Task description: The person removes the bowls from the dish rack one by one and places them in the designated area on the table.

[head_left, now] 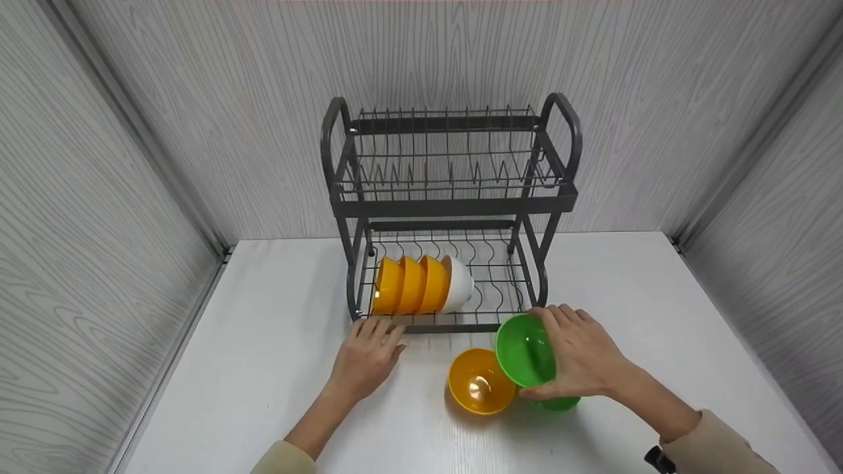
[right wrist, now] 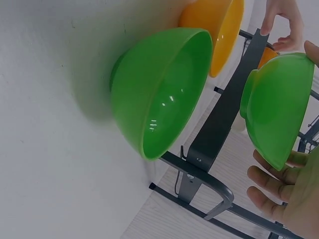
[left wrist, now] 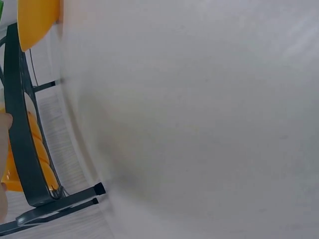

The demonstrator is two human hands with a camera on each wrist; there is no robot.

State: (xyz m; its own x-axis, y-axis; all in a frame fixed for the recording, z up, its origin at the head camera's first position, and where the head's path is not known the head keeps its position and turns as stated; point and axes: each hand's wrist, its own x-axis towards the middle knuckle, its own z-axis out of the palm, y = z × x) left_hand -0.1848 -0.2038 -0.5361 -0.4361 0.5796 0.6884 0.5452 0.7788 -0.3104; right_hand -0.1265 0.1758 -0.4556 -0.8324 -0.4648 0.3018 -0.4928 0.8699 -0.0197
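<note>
Green bowl: glossy, held in right hand, thumb and fingers on opposite sides of rim; raised off bench, mouth up, foot ring visible in the right wrist view. Second green bowl: upright on bench below the first. Orange bowl: upright on bench, beside the second green bowl; interior visible. Rack: dark metal, two tiers, upright. Lower tier, left part: three orange bowls and one white bowl, nested on edge, mouths left, white at right end.
</note>
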